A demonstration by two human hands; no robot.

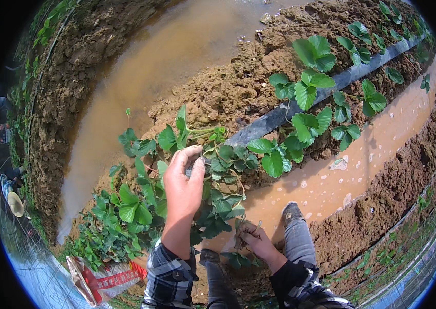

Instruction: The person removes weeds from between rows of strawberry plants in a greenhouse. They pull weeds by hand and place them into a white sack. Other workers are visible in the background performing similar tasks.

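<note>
My left hand [184, 177] is over the raised soil bed, its fingers curled in toward the thumb among strawberry leaves at the near end of a dark drip hose [264, 123]. What lies between its fingertips is hidden. Low and to the right, my right hand [260, 241] is closed around a strawberry seedling [236, 260], whose leaves hang below the fist while thin stems poke out above. Strawberry plants [305, 92] with broad toothed leaves line the hose. A dense heap of strawberry plants [135, 206] lies left of my left forearm.
Muddy water fills the furrow [140, 77] on the left and another furrow [362, 165] on the right, where my boot [292, 212] stands. A red and white sack [107, 280] lies at lower left. Someone in a straw hat [15, 204] is at the far left edge.
</note>
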